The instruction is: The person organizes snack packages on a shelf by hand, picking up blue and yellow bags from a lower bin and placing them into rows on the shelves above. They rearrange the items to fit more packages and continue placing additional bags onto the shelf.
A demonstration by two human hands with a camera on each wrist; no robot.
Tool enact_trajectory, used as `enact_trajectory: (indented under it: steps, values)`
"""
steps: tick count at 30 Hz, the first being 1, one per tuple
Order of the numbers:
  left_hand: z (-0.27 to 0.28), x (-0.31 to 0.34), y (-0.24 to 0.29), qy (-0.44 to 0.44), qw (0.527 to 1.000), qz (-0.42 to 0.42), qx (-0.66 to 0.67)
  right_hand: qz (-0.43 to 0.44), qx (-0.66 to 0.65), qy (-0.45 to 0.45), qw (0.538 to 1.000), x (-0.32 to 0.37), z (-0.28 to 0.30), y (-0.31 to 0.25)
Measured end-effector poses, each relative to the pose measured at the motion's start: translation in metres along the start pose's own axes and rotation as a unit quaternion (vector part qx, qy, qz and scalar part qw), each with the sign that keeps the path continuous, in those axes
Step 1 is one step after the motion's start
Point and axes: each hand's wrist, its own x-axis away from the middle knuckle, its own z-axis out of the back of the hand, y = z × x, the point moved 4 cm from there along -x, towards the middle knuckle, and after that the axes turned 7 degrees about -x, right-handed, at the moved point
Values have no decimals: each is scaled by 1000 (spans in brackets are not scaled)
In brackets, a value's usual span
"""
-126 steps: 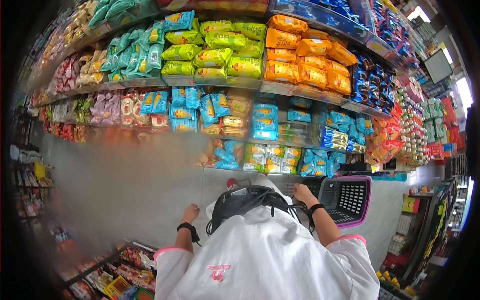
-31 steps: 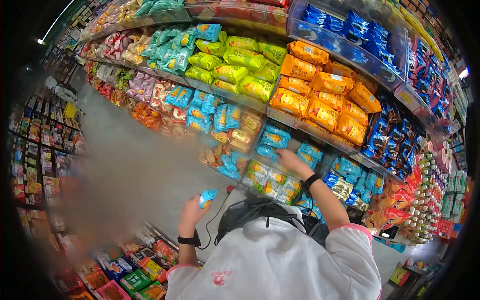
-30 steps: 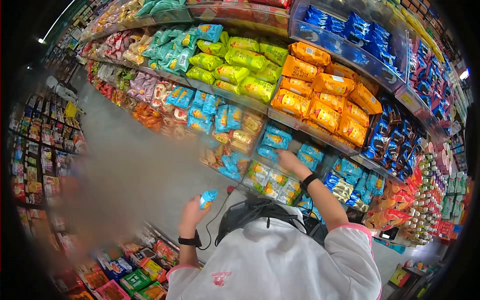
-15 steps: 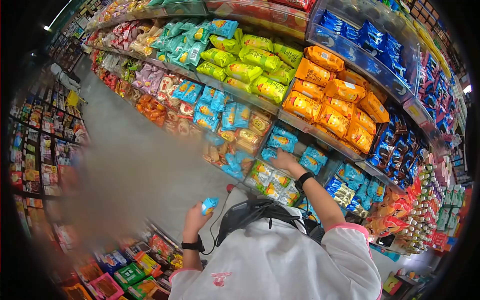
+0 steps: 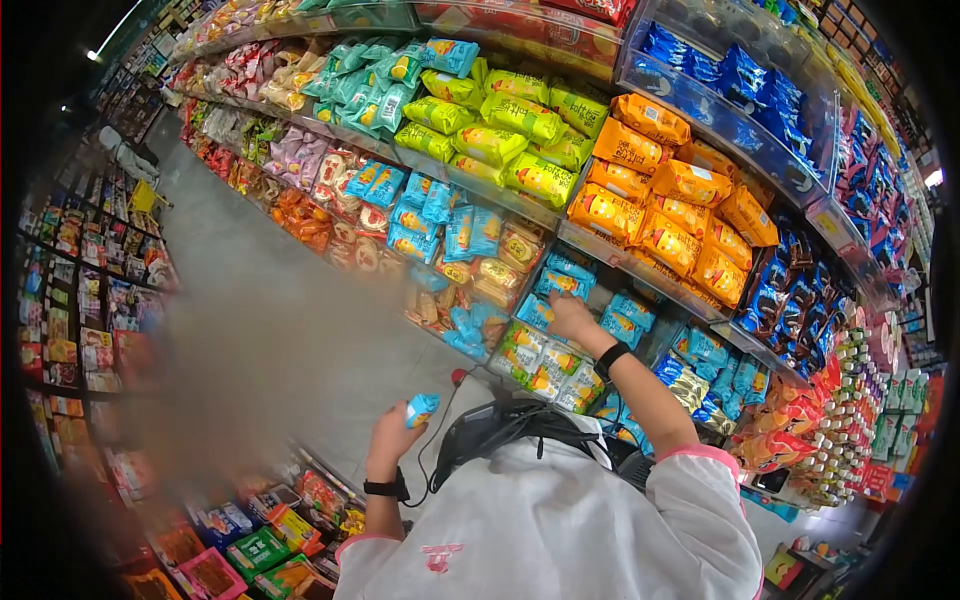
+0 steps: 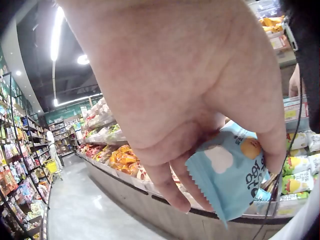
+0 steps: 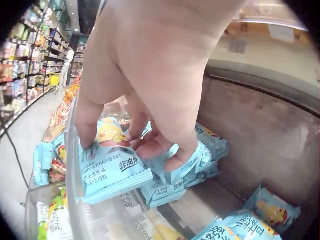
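My left hand (image 5: pixel 396 440) holds a small blue snack packet (image 6: pixel 232 170) in front of my body, thumb and fingers around it. In the left wrist view its crimped end sticks out below the palm. My right hand (image 5: pixel 574 320) reaches down into a clear-walled shelf bin (image 7: pixel 74 165). Its thumb and fingers pinch the upper part of another blue snack packet (image 7: pixel 112 167), tilted at the bin's front wall. Under and behind the fingers are several more blue packets (image 7: pixel 162 192). The right fingertips are partly hidden by the packets.
Above the bin, shelves carry green packets (image 5: pixel 490 140) and orange packets (image 5: pixel 605 210). White-and-green packets (image 5: pixel 545 365) fill the bin below. A cable (image 6: pixel 290 150) runs beside the left hand. Far down the aisle stands a person (image 6: pixel 53 147) near a yellow basket (image 6: pixel 51 166).
At first both hands were low and the left was empty; a basket stood at right. Later the left holds a packet and the right reaches into the bin. Lately the pinched packet shifts slightly.
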Motion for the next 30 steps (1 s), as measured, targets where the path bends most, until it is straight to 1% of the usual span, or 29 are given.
enact_trajectory:
  steps: [4,7,10,13,16,19,22,25,28,30]
  values:
    - [-1,-1,1,-11,1000,7,-11,26,-16,63,998,4,5,-2]
    - [-3,0,-1,-5,1000,3,-9,114,29,139,983,3,1,-1]
    - [-6,0,-3,-2,1000,0,-3,109,15,136,984,-3,-2,2]
    - [-8,0,-5,-7,1000,-2,-1,70,-44,146,986,-6,0,4]
    - [-10,1,-8,-9,1000,4,-1,22,-103,190,976,3,15,7]
    - [-13,2,-10,-11,1000,5,-1,-18,-117,218,969,12,28,9]
    - [-13,2,-7,-13,1000,3,-9,-37,-66,118,990,11,16,23]
    - [-13,0,-7,-14,1000,3,-12,25,-62,127,990,7,-7,36]
    - [-15,-1,-6,-13,1000,2,-9,63,-136,104,983,0,-14,37]
    - [-14,-3,-5,-12,1000,2,-8,64,-188,76,977,12,2,38]
